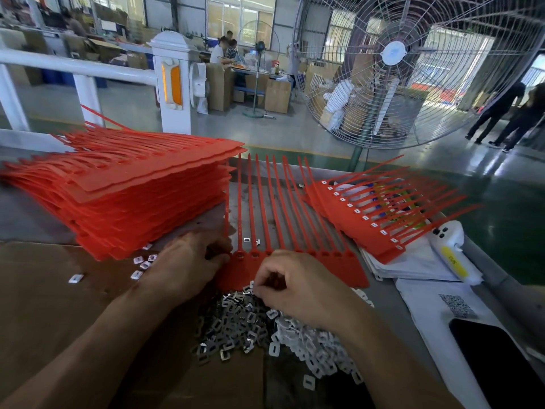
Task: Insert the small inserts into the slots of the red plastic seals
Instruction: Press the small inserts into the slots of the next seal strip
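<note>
A red sheet of joined plastic seals [336, 270] lies flat in front of me, its thin tails fanning away towards the table's far edge. My left hand [188, 261] rests on the sheet's left end, fingertips at the first slot. Curled over the near edge of the sheet, my right hand [298, 281] pinches at small metal inserts at the top of a loose pile of inserts [236, 323]. White plastic inserts [312, 346] lie heaped to the right of the metal ones.
A tall stack of red seal sheets [132, 196] fills the left. A finished sheet with white inserts [365, 222] lies at right on papers [418, 264]. A white device [448, 240] and a phone [498, 358] sit at right. A large fan [392, 54] stands beyond the table.
</note>
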### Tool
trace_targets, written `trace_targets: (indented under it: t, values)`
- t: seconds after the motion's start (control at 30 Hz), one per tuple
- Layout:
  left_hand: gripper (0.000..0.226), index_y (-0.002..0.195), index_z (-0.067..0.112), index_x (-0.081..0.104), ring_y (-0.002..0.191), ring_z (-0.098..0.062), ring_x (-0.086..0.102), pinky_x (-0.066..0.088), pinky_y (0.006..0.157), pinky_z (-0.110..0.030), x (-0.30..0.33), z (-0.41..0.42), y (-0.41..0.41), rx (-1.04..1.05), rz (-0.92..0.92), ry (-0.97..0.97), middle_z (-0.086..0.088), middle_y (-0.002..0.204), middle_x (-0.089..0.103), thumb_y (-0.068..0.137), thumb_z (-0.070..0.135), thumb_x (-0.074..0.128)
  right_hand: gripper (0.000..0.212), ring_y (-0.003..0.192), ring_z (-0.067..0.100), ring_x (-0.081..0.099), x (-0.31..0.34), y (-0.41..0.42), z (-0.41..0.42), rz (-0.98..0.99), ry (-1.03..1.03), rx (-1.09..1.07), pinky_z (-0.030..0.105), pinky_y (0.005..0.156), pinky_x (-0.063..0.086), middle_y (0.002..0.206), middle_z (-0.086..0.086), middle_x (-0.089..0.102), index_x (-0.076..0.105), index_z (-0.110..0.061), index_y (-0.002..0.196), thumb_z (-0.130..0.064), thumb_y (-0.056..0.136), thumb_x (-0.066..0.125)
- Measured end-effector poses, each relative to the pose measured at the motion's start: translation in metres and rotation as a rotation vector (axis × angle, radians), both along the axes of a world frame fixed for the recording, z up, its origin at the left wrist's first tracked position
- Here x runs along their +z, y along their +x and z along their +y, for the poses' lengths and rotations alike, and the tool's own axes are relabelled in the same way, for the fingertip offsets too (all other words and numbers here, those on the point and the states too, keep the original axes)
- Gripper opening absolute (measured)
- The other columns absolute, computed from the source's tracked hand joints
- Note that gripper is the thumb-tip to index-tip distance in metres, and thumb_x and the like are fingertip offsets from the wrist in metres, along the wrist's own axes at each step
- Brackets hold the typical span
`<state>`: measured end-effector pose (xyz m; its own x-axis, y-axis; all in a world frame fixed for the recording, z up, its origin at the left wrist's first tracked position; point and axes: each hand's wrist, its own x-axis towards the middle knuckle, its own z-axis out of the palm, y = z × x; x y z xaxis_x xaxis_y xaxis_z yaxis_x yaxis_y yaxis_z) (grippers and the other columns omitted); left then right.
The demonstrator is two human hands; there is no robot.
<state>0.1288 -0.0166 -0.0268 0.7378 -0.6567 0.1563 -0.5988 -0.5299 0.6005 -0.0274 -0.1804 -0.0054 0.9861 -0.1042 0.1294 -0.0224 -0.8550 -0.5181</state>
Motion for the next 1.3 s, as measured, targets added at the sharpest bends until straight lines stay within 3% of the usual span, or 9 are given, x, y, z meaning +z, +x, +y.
trace_targets:
  t: [0.2,0.37,0.57,0.73,0.9,1.1,1.3]
  values:
    - [0.014,0.105,0.040,0.071,0.098,-0.001,0.062,0.051,0.092,-0.029,-0.001,0.000,0.002,0.001,0.000,-0.013,0.021,0.112,0.067,0.092,0.033,0.070,0.011,0.069,0.004,0.068,0.000,-0.003,-0.005,-0.122,0.245,-0.137,0.018,0.060,0.053,0.082,-0.014,0.072,0.069,-0.029,0.087,-0.022,0.096,0.070]
    - [0.015,0.106,0.040,0.072,0.101,-0.003,0.062,0.050,0.095,-0.029,-0.002,0.000,0.003,-0.001,-0.001,-0.005,0.019,0.114,0.066,0.092,0.034,0.070,0.009,0.060,-0.001,0.061,0.006,-0.009,-0.021,-0.117,0.473,-0.212,0.013,0.056,0.047,0.075,-0.011,0.072,0.075,-0.032,0.086,-0.024,0.091,0.076]
    - [0.016,0.108,0.040,0.072,0.102,-0.002,0.061,0.050,0.094,-0.028,-0.003,0.000,0.004,-0.008,0.006,-0.009,0.020,0.117,0.065,0.092,0.035,0.070,0.015,0.062,0.011,0.068,0.011,-0.018,-0.056,-0.156,0.574,-0.410,0.024,0.066,0.058,0.080,-0.004,0.076,0.078,-0.032,0.087,-0.017,0.087,0.079]
    - [0.015,0.103,0.041,0.072,0.099,-0.002,0.061,0.048,0.089,-0.026,-0.004,0.000,0.004,-0.003,-0.002,-0.030,0.020,0.112,0.065,0.091,0.033,0.072,0.020,0.061,0.004,0.067,0.003,-0.024,-0.086,-0.266,0.503,-0.630,0.018,0.058,0.052,0.091,-0.001,0.075,0.076,-0.024,0.088,-0.004,0.088,0.075]
    - [0.014,0.102,0.042,0.071,0.097,0.000,0.061,0.049,0.089,-0.026,-0.004,0.001,0.005,-0.014,0.006,-0.026,0.021,0.110,0.065,0.091,0.034,0.071,0.020,0.065,0.007,0.065,-0.001,-0.035,-0.108,-0.311,0.450,-0.763,0.021,0.059,0.051,0.087,-0.001,0.075,0.075,-0.024,0.088,-0.005,0.087,0.077]
    - [0.014,0.100,0.044,0.070,0.098,0.000,0.060,0.049,0.088,-0.027,-0.003,0.000,0.004,-0.014,0.029,-0.036,0.022,0.110,0.064,0.092,0.034,0.071,0.015,0.065,0.015,0.066,-0.008,-0.035,-0.112,-0.273,0.366,-0.791,0.035,0.069,0.058,0.070,-0.005,0.072,0.076,-0.027,0.083,-0.013,0.088,0.077]
    - [0.014,0.105,0.041,0.071,0.099,0.000,0.060,0.047,0.088,-0.024,-0.004,0.000,0.004,-0.018,0.024,-0.024,0.020,0.112,0.064,0.093,0.033,0.070,0.015,0.077,0.013,0.066,-0.013,-0.032,-0.115,-0.212,0.257,-0.797,0.030,0.068,0.050,0.078,-0.006,0.072,0.075,-0.027,0.083,-0.016,0.092,0.072]
